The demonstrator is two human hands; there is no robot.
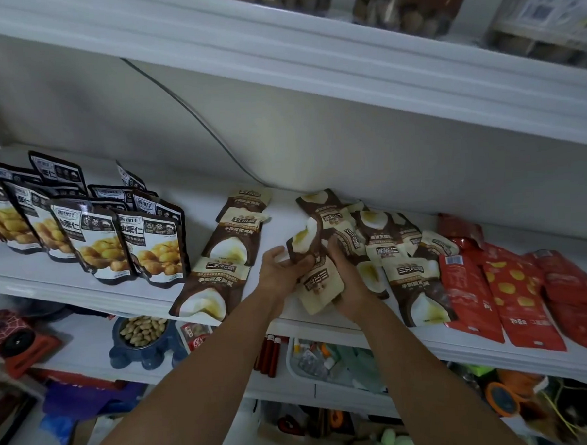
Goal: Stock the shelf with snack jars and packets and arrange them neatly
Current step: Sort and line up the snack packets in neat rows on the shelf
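Note:
On the white shelf lies a loose heap of brown-and-cream snack packets. My left hand and my right hand both grip a small bunch of these brown packets at the front of the heap. To their left, a column of the same brown packets lies flat in a line. Black-and-white packets showing yellow nuts stand upright in rows at the shelf's left. Red packets lie flat at the right end.
A shelf above holds clear snack jars. Below, a blue bowl of peanuts, red tubes and a white tray of small items sit on a lower shelf. A grey cable runs down the back wall.

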